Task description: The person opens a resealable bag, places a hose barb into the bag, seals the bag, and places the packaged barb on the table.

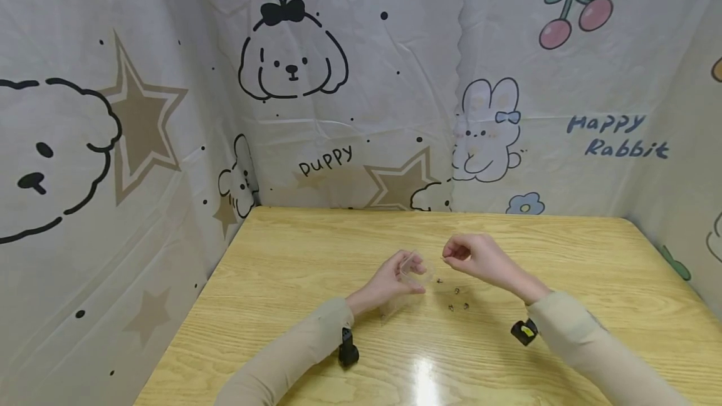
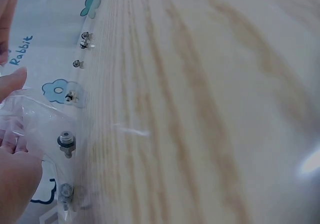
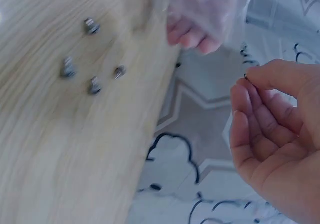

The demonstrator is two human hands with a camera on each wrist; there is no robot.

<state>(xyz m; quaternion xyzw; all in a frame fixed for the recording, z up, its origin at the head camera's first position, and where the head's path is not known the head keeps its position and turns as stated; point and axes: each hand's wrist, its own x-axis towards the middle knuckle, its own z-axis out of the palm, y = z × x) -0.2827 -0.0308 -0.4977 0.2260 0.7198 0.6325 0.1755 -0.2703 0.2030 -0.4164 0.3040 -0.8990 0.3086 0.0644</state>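
Observation:
My left hand (image 1: 389, 281) holds a clear plastic bag (image 1: 416, 273) by its upper part, with fingers and thumb spread around its mouth. In the left wrist view, a metal screw-like fitting (image 2: 66, 141) shows against the lower part of the bag. To the right, my right hand (image 1: 479, 259) is raised over the table. Its thumb and index fingertip pinch a tiny dark piece (image 3: 245, 77), mostly hidden by the fingers. Several small metal fittings (image 3: 92, 27) with threaded ends lie loose on the wood, just below and between the hands.
The light wooden table (image 1: 304, 255) reaches back to a printed white curtain (image 1: 406, 80), which also hangs along the left and right sides. A black wrist camera (image 1: 348, 349) is strapped under the left sleeve, and another camera (image 1: 524, 332) under the right.

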